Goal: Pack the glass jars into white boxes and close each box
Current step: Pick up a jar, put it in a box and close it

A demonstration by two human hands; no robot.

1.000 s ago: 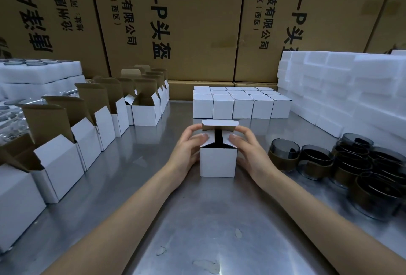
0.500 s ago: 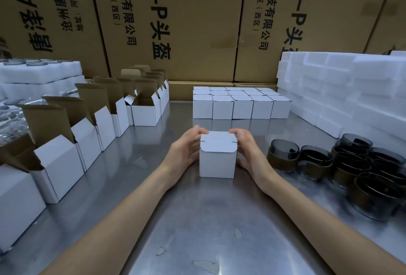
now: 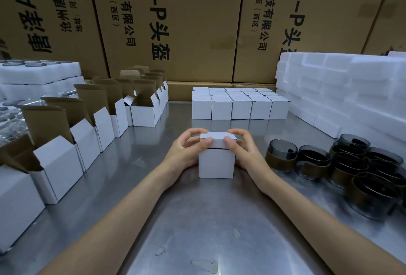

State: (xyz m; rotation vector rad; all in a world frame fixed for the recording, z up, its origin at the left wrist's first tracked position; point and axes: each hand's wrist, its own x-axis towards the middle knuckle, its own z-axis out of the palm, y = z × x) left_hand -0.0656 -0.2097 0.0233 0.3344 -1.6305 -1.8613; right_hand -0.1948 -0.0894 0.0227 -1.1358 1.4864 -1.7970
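Both hands (image 3: 186,151) curled around white box (image 3: 216,162), thumbs on lid.

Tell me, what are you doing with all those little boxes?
A person is packing glass jars into small white boxes on a metal table. Right now the left hand and the right hand grip one box, thumbs pressing its lid down; a thin gap shows under the lid. Closed boxes stand behind it, open boxes wait on the left, and jars sit on the right.
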